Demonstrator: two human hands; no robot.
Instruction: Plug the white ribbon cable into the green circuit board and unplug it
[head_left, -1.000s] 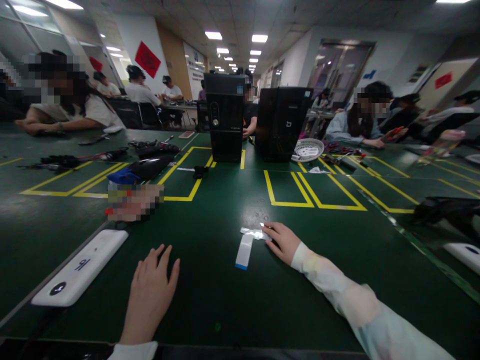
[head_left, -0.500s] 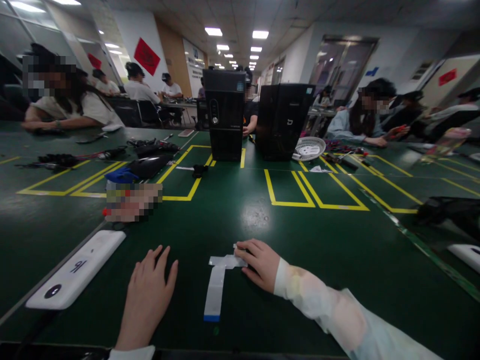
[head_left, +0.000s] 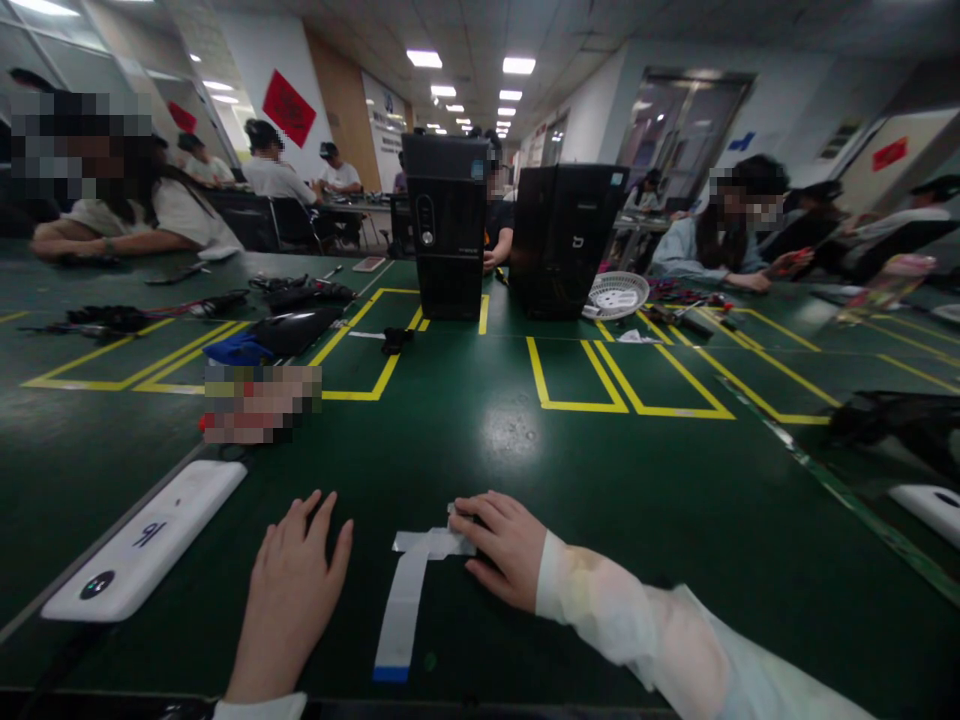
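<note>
A white flat ribbon cable [head_left: 405,600] with a blue end lies on the green table [head_left: 480,440] close to me. Its top end carries a crosswise strip. My right hand [head_left: 504,545] rests on that top end, fingers curled and pressing it down. My left hand [head_left: 294,585] lies flat on the table just left of the cable, fingers spread, holding nothing.
A white oblong device [head_left: 146,552] lies at my left. Two black computer towers [head_left: 448,228] stand further back among yellow tape outlines. A white round fan grille [head_left: 616,296], cables and tools sit beyond. Other people sit at the far sides.
My right hand has dragged the ribbon cable toward me and to the left across the table. My left hand has stayed flat in nearly the same place.
</note>
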